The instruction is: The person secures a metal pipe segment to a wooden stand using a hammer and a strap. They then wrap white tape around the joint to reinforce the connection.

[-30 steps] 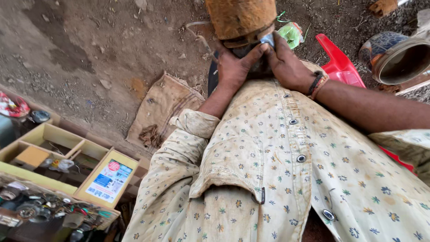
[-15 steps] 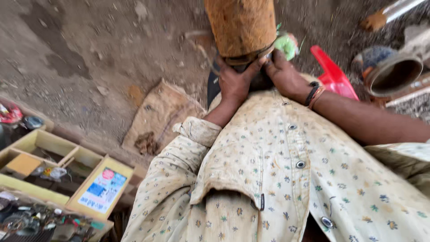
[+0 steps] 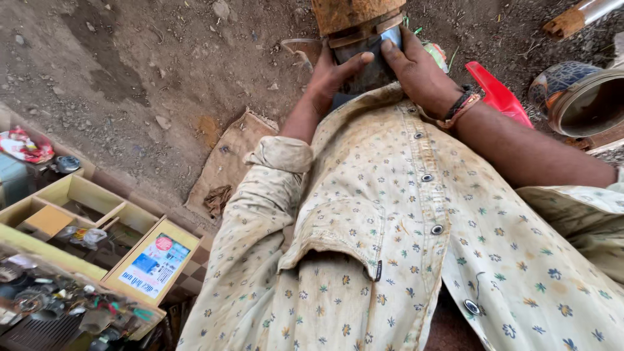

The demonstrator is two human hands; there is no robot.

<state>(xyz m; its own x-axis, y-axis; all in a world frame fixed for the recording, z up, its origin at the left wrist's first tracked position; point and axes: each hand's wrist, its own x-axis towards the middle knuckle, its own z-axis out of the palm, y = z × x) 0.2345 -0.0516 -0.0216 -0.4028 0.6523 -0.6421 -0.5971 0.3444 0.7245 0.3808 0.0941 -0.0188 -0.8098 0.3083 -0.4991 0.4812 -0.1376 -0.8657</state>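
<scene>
I look down my own cream flowered shirt [image 3: 390,247] at both hands held out over bare earth. My left hand [image 3: 331,75] and my right hand [image 3: 419,71] grip a dark metal part [image 3: 372,62] from either side. That part sits under a rusty orange cylinder [image 3: 354,13] at the top edge. A strap band runs round the joint between them. My right wrist wears dark and red bracelets [image 3: 460,107]. The lower part of the dark piece is hidden behind my shirt.
A yellow wooden compartment box [image 3: 91,214] with small parts and a printed card [image 3: 153,265] lies at the lower left. A brown sack [image 3: 224,166] lies on the dirt. A red plastic piece [image 3: 497,94] and a large pipe end [image 3: 575,97] are on the right.
The view has tilted and the cylinder now sits higher in frame. My hands have stayed clamped on the dark part, with the fingers shifted up around it.
</scene>
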